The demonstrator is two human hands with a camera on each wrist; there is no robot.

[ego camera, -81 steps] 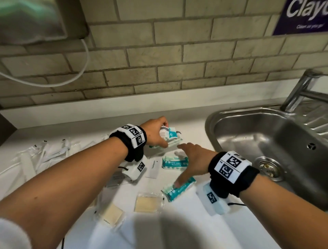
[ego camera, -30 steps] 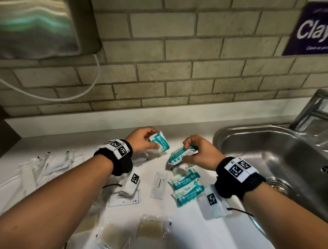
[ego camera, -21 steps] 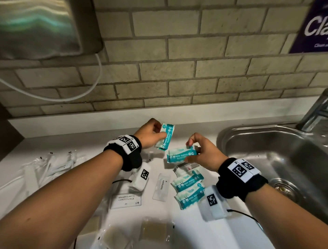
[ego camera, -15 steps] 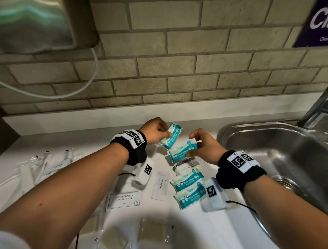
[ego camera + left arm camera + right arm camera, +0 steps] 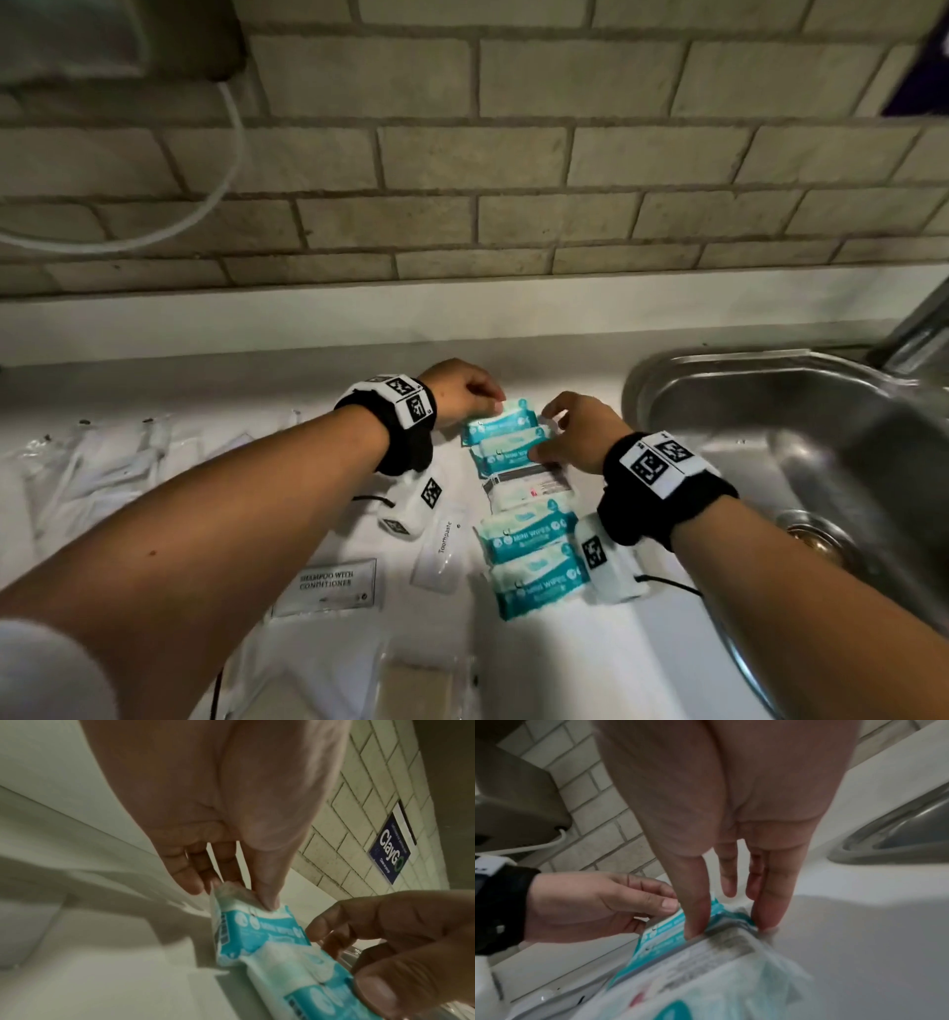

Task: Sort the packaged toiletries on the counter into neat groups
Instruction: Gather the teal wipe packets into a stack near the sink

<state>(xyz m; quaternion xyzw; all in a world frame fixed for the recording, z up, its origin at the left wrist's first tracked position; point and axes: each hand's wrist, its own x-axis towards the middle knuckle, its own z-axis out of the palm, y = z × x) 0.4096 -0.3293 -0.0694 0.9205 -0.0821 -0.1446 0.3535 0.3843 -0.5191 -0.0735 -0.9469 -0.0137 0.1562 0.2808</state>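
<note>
Several teal mini wipes packs lie in a column on the white counter (image 5: 590, 668). My left hand (image 5: 488, 406) pinches the left end of the farthest pack (image 5: 506, 419), thumb on top and fingers behind (image 5: 226, 892). Just nearer, the second pack (image 5: 506, 452) lies on the counter, and my right hand (image 5: 542, 434) pinches its right end between thumb and fingers (image 5: 731, 927). Behind these come a pack lying label side down (image 5: 529, 488) and two more teal packs (image 5: 529, 532) (image 5: 539, 578).
A toothpaste sachet (image 5: 444, 545) and a shampoo with conditioner sachet (image 5: 328, 586) lie left of the column. Soap packets (image 5: 416, 688) sit at the near edge, clear wrapped items (image 5: 102, 462) at far left. The steel sink (image 5: 821, 452) is to the right, the brick wall behind.
Both hands came down from mid-air and set their wipes packs at the far end of the column. The view tilted down and dimmed.
</note>
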